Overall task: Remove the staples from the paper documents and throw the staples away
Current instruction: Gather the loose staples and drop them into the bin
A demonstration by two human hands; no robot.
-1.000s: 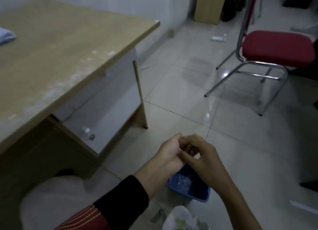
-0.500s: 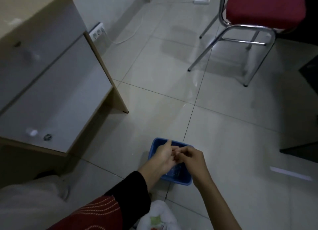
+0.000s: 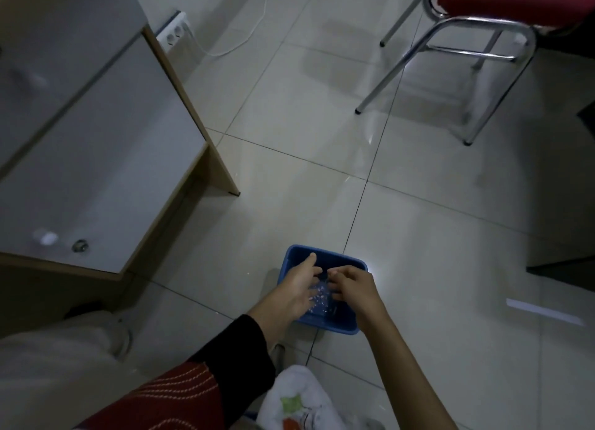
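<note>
A small blue bin (image 3: 325, 255) stands on the tiled floor in the lower middle of the view. Both of my hands are held over it, close together but apart. My left hand (image 3: 296, 291) is turned on its side with the fingers fairly straight and the thumb stretched up over the bin's far rim. My right hand (image 3: 354, 288) has its fingers curled toward the left palm; whether they pinch a staple is too small to see. Tiny bright bits, the staples (image 3: 317, 297), glint inside the bin between my hands. No paper documents are in view.
The desk's grey side panel (image 3: 96, 139) and its wooden leg fill the left. A red chair with a chrome frame (image 3: 450, 23) stands at the far right, a power strip (image 3: 175, 31) by the wall. A white paper strip (image 3: 544, 312) lies on the floor.
My view has tilted down from the desk top to the floor. Both hands have dropped toward the blue bin and drawn slightly apart.
</note>
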